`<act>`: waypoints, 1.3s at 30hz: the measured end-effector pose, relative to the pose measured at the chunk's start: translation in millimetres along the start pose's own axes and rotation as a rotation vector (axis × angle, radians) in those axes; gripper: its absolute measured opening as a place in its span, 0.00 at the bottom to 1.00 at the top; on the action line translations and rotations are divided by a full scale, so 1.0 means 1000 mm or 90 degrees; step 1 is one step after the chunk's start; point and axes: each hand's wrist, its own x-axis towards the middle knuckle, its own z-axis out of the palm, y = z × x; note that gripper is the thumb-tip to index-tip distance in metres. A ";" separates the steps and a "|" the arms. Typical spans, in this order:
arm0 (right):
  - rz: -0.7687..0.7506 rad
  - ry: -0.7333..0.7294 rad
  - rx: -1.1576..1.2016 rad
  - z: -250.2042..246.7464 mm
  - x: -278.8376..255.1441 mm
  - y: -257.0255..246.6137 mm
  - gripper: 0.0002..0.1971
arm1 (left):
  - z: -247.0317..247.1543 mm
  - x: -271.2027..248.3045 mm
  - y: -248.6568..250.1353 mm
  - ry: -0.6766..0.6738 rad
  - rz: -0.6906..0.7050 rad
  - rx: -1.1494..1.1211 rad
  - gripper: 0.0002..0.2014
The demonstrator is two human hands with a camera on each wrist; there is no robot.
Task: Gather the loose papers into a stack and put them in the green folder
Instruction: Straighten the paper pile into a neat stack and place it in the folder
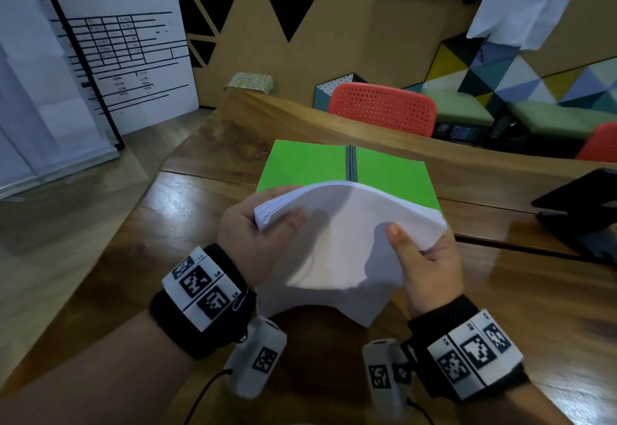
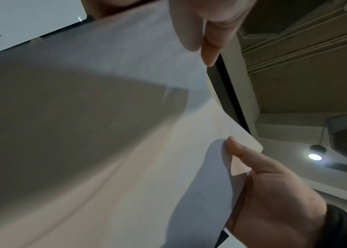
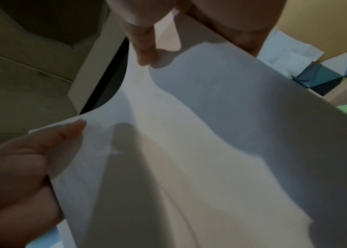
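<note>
A stack of white papers (image 1: 347, 234) bows upward in the air just in front of the open green folder (image 1: 307, 164), which lies flat on the wooden table (image 1: 187, 211). My left hand (image 1: 247, 234) grips the stack's left edge, thumb on top. My right hand (image 1: 430, 257) grips the right edge the same way. The near part of the folder is hidden by the papers. The left wrist view shows the papers (image 2: 104, 134) with my right hand (image 2: 274, 193) at their corner. Seen from the right wrist, the papers (image 3: 189, 151) fill the frame and my left hand (image 3: 19, 167) holds their edge.
A black device on a stand (image 1: 581, 204) sits on the table at the right, close to the folder. Red chairs (image 1: 384, 107) stand behind the table. A small patterned box (image 1: 250, 82) rests at the far end. A white board (image 1: 127, 57) leans at the left.
</note>
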 end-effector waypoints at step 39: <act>0.028 0.094 0.009 0.008 -0.004 0.008 0.15 | 0.016 -0.005 -0.047 0.058 -0.196 0.082 0.11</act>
